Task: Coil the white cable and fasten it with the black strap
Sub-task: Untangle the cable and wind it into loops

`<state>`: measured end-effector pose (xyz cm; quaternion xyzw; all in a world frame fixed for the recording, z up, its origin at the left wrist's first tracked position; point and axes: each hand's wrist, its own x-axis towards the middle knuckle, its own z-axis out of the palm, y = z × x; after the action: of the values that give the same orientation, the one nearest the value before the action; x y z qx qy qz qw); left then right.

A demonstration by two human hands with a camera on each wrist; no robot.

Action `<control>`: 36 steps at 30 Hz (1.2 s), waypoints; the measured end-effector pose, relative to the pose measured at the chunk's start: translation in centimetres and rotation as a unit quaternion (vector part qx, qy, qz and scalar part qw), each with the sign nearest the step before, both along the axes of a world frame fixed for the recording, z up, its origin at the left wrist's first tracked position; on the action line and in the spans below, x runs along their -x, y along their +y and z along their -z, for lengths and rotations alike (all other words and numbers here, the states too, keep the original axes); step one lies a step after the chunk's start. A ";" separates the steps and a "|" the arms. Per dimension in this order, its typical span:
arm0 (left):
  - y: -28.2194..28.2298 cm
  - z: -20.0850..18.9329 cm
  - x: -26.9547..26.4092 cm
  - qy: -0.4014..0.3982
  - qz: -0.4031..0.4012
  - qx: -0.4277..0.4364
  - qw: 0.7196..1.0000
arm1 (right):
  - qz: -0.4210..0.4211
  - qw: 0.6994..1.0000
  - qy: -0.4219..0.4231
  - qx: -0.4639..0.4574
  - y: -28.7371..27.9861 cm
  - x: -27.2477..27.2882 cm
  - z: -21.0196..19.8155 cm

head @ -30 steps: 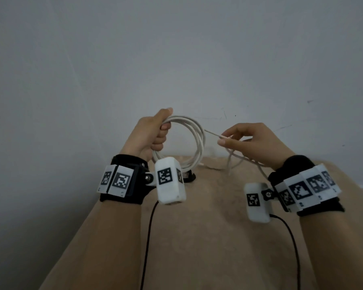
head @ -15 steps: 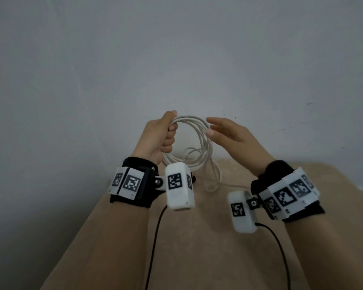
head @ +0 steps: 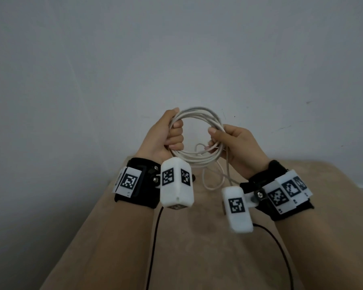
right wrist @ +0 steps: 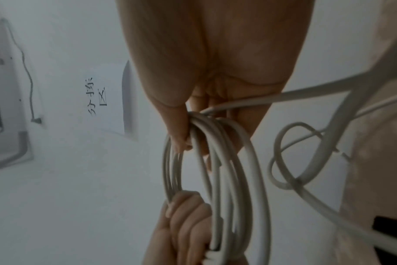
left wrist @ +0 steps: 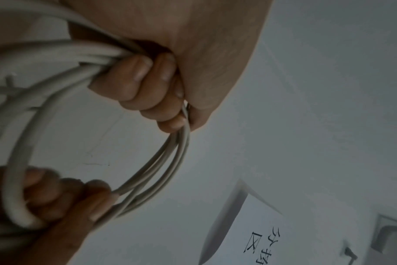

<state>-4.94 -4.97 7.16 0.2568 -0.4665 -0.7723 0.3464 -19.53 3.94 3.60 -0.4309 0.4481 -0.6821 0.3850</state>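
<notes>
Grey wall (head: 176,49), right hand (head: 239,147) now gripping (cable (head: 199,114))

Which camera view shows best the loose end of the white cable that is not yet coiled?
The right wrist view: the loose end loops clearly beside the coil. The head view shows it small, hanging below the right hand. The left wrist view shows only blurred coil.

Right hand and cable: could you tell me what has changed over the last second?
The right hand let go of the stretched free strand, swung left to the white cable coil and now grips its right side, adding a loop. Less slack trails on the beige surface. The left hand kept gripping the coil's left side.
</notes>
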 end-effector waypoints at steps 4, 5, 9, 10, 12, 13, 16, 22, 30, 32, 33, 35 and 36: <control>-0.5 0.2 -0.3 0.028 0.040 -0.024 0.999 | -0.074 0.987 -0.133 0.040 0.1 -0.1 -0.6; -0.5 0.2 -0.3 0.036 0.061 -0.022 0.997 | -0.089 0.983 -0.155 0.048 0.1 0.0 -0.7; -0.7 0.5 -0.4 0.061 0.124 -0.004 0.990 | -0.162 0.960 -0.218 0.064 0.4 0.8 -1.0; -0.7 0.6 -0.4 0.068 0.135 -0.004 0.988 | -0.177 0.954 -0.233 0.069 0.4 0.9 -1.0; -0.7 0.8 -0.3 0.081 0.153 -0.009 0.985 | -0.185 0.945 -0.257 0.078 0.4 1.1 -0.8; -0.6 0.9 -0.2 0.087 0.159 -0.013 0.983 | -0.182 0.943 -0.266 0.081 0.4 1.1 -0.7; -0.4 1.2 0.0 0.095 0.173 -0.021 0.980 | -0.167 0.938 -0.292 0.088 0.5 1.1 -0.5; -0.3 1.4 -0.5 0.055 0.215 -0.003 0.975 | -0.103 0.965 -0.225 0.088 0.4 0.9 -0.6; -0.6 1.6 -0.1 0.074 0.230 -0.010 0.970 | -0.076 0.994 -0.065 0.046 0.9 1.1 -0.7; -0.6 1.8 0.3 0.112 0.222 -0.016 0.969 | -0.080 0.995 -0.053 0.042 1.0 1.2 -0.7; -0.6 1.9 0.4 0.124 0.216 -0.017 0.968 | -0.081 0.995 -0.052 0.040 1.1 1.2 -0.7; -0.6 1.8 0.5 0.144 0.207 -0.017 0.968 | -0.088 0.994 -0.059 0.037 1.1 1.2 -0.7; -0.6 1.8 0.5 0.152 0.204 -0.018 0.967 | -0.092 0.993 -0.064 0.034 1.0 1.2 -0.7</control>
<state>-5.45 -5.62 5.39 0.0418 -0.4368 -0.8648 0.2440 -20.71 4.94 4.28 -0.4385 0.3575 -0.6852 0.4587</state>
